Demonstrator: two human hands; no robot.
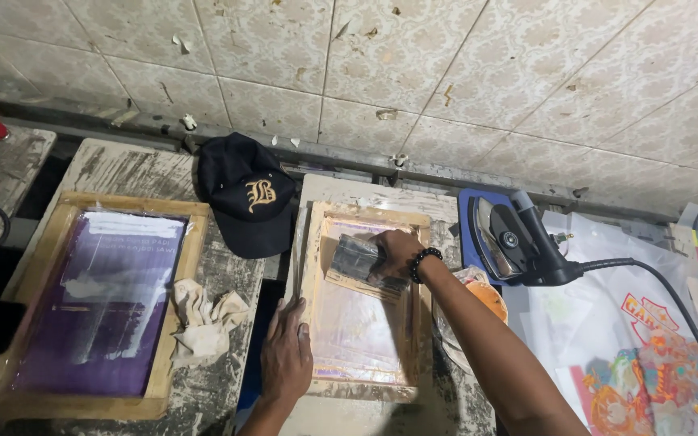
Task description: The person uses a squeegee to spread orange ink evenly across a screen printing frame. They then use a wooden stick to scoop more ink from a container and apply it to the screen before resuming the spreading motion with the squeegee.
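Two hands work the wooden screen frame (363, 303). The left hand (286, 359) lies flat with fingers spread on the frame's left rail; if it slips, the frame may shift and smear. The right hand (395, 252) grips a squeegee (357, 258) near the frame's far end. The mesh appears pale and glossy. An iron (510, 242) stands right of the frame.

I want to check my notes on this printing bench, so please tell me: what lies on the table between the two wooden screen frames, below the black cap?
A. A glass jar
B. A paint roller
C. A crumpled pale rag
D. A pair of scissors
C: a crumpled pale rag lies against the right edge of the purple-meshed frame, below the black cap and left of the left hand.
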